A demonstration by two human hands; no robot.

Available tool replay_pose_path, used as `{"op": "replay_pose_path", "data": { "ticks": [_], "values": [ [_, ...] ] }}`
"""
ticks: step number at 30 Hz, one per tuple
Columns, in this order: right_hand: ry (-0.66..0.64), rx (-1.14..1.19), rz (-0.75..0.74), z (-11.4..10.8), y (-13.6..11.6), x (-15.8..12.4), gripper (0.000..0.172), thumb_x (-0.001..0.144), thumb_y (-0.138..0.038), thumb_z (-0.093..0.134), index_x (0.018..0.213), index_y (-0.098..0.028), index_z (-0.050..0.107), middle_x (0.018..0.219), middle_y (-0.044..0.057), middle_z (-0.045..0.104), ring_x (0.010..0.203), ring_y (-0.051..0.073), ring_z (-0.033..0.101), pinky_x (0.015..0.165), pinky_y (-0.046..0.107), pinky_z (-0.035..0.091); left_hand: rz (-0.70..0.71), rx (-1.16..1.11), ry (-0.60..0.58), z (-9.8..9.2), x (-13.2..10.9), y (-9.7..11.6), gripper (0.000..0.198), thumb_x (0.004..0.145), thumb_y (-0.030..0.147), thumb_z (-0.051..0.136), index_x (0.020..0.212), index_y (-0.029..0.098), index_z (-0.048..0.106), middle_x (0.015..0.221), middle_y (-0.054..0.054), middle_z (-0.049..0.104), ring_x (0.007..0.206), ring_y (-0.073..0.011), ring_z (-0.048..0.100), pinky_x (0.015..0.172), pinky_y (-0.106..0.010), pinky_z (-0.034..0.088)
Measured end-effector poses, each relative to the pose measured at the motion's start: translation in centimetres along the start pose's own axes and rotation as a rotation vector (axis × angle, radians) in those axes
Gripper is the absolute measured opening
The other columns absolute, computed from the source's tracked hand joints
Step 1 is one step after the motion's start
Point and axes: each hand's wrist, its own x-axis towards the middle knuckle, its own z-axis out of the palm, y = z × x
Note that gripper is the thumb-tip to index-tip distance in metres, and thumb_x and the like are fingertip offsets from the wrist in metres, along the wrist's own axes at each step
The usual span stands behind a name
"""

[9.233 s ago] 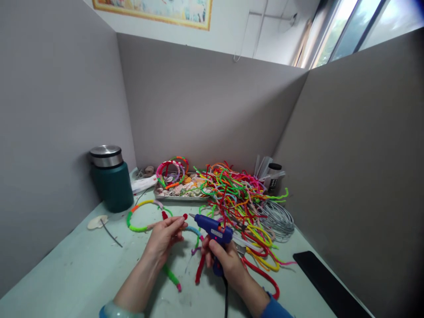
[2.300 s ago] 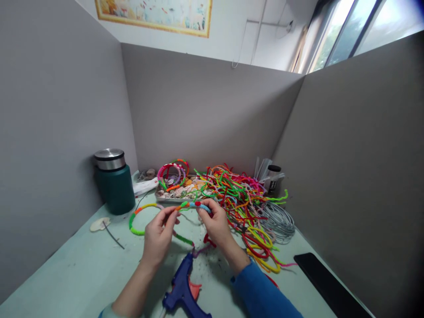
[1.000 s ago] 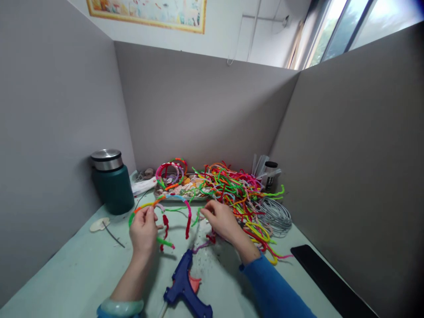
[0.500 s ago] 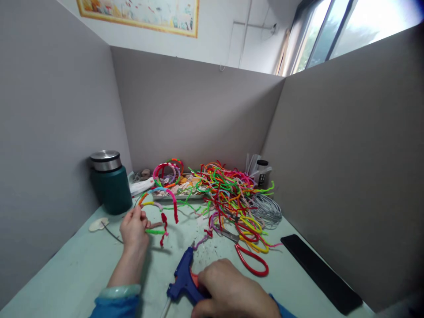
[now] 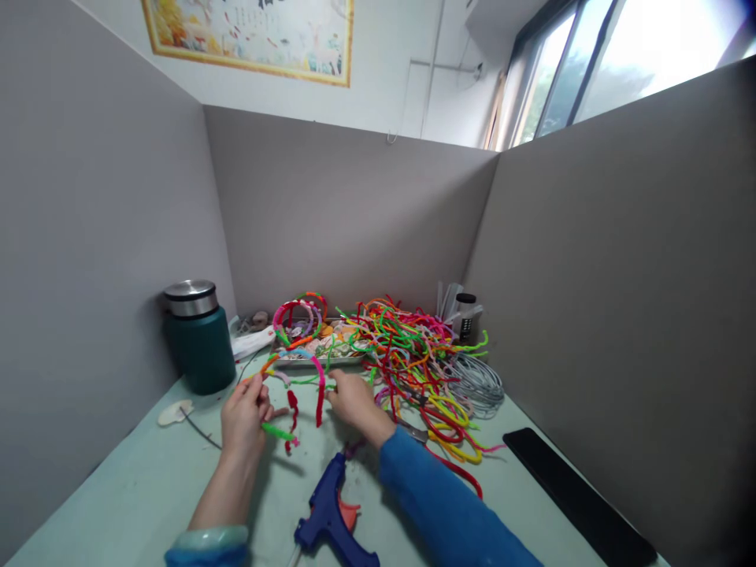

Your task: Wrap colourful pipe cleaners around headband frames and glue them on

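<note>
The right hand [image 5: 353, 398] left the glue gun [image 5: 331, 520] on the tabletop [image 5: 135, 488] and rejoined the wrapped hoop [image 5: 295, 370].

Daylight glares through the window [image 5: 596, 63]; edges bend and darken; soft focus throughout.

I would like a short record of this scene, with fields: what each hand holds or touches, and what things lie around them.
left hand: holds a headband wrapped in coloured pipe cleaners, raised over the table
right hand: reaches to the same headband at its red end; grip cannot be told
glue gun: blue, lying on the table near the person, untouched
pipe cleaner pile: many colours, right of the hands
tray: behind the hands, with small pieces
flask: dark green, at the left wall
dark flat item: at the right
</note>
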Motion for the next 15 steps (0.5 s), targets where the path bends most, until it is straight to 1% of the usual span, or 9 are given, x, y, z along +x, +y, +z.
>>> {"op": "replay_pose_path", "data": {
  "ticks": [1, 2, 4, 7, 9, 10, 11, 13, 15],
  "values": [
    [0.0, 0.02, 0.005, 0.4, 0.2, 0.5, 0.012, 0.071, -0.021, 0.061, 0.08, -0.018, 0.067, 0.075, 0.009, 0.07, 0.077, 0.022, 0.063, 0.061, 0.027, 0.037, -0.002, 0.0, -0.008, 0.0, 0.0, 0.0, 0.032, 0.054, 0.034, 0.075, 0.068, 0.015, 0.052, 0.046, 0.011, 0.045, 0.027, -0.0003, 0.028, 0.029, -0.016, 0.021],
    [0.009, 0.044, 0.008, 0.5, 0.5, 0.8, 0.007, 0.072, -0.021, 0.06, 0.071, -0.017, 0.065, 0.073, 0.009, 0.069, 0.075, 0.022, 0.062, 0.06, 0.026, 0.037, -0.003, 0.001, -0.01, 0.0, 0.0, 0.1, 0.032, 0.055, 0.034, 0.075, 0.068, 0.016, 0.052, 0.046, 0.011, 0.044, 0.027, -0.0003, 0.028, 0.028, -0.015, 0.021],
    [0.044, 0.118, 0.023, 0.3, 1.6, 1.0, 0.015, 0.075, -0.024, 0.057, 0.062, -0.016, 0.062, 0.07, 0.008, 0.068, 0.07, 0.019, 0.061, 0.058, 0.025, 0.037, -0.008, -0.002, -0.009, -0.2, 0.1, 0.3, 0.03, 0.057, 0.033, 0.073, 0.067, 0.016, 0.051, 0.046, 0.011, 0.044, 0.027, 0.0, 0.027, 0.029, -0.015, 0.021],
    [0.112, 0.288, 0.066, -1.2, 3.9, 0.8, 0.029, 0.085, -0.034, 0.046, 0.069, -0.015, 0.061, 0.063, 0.006, 0.064, 0.054, 0.013, 0.057, 0.049, 0.022, 0.036, -0.012, 0.022, 0.014, -0.5, 0.4, 0.5, 0.028, 0.059, 0.033, 0.071, 0.066, 0.016, 0.05, 0.047, 0.011, 0.043, 0.027, 0.0002, 0.025, 0.03, -0.016, 0.021],
    [0.156, 0.41, 0.092, -2.6, 5.2, 0.5, 0.044, 0.09, -0.044, 0.031, 0.08, -0.013, 0.06, 0.063, 0.005, 0.062, 0.045, 0.01, 0.052, 0.044, 0.02, 0.036, -0.01, 0.123, 0.016, -0.7, 0.6, 0.3, 0.028, 0.06, 0.037, 0.068, 0.066, 0.016, 0.05, 0.047, 0.011, 0.041, 0.028, 0.0, 0.024, 0.03, -0.016, 0.02],
    [0.186, 0.487, 0.104, -3.4, 5.7, 0.3, 0.049, 0.09, -0.049, 0.027, 0.082, -0.013, 0.059, 0.063, 0.004, 0.061, 0.044, 0.01, 0.051, 0.042, 0.02, 0.036, -0.012, 0.187, 0.007, -0.7, 0.7, 0.1, 0.029, 0.06, 0.039, 0.067, 0.066, 0.016, 0.05, 0.047, 0.01, 0.041, 0.028, -0.0002, 0.023, 0.03, -0.016, 0.02],
    [0.226, 0.591, 0.118, -4.1, 6.0, 0.2, 0.052, 0.088, -0.055, 0.028, 0.081, -0.013, 0.059, 0.061, 0.003, 0.058, 0.042, 0.009, 0.048, 0.041, 0.019, 0.035, -0.014, 0.249, -0.007, -0.7, 0.7, -0.2, 0.03, 0.06, 0.041, 0.066, 0.066, 0.016, 0.051, 0.047, 0.01, 0.041, 0.028, -0.0003, 0.023, 0.03, -0.017, 0.02],
    [0.304, 0.884, 0.16, -5.3, 6.3, -0.2, 0.05, 0.08, -0.061, 0.042, 0.072, -0.014, 0.058, 0.054, -0.001, 0.053, 0.039, 0.007, 0.043, 0.038, 0.018, 0.032, -0.019, 0.349, -0.036, -0.7, 0.7, -0.8, 0.031, 0.059, 0.043, 0.066, 0.065, 0.016, 0.053, 0.046, 0.009, 0.042, 0.028, -0.0013, 0.025, 0.03, -0.017, 0.021],
    [0.297, 1.057, 0.185, -6.0, 6.2, -0.5, 0.047, 0.074, -0.06, 0.052, 0.065, -0.014, 0.057, 0.049, -0.003, 0.049, 0.037, 0.006, 0.04, 0.036, 0.018, 0.029, -0.001, 0.437, -0.047, -0.7, 0.7, -1.5, 0.03, 0.058, 0.043, 0.068, 0.063, 0.015, 0.056, 0.043, 0.008, 0.043, 0.028, -0.004, 0.032, 0.029, -0.017, 0.021]
  ]
}}
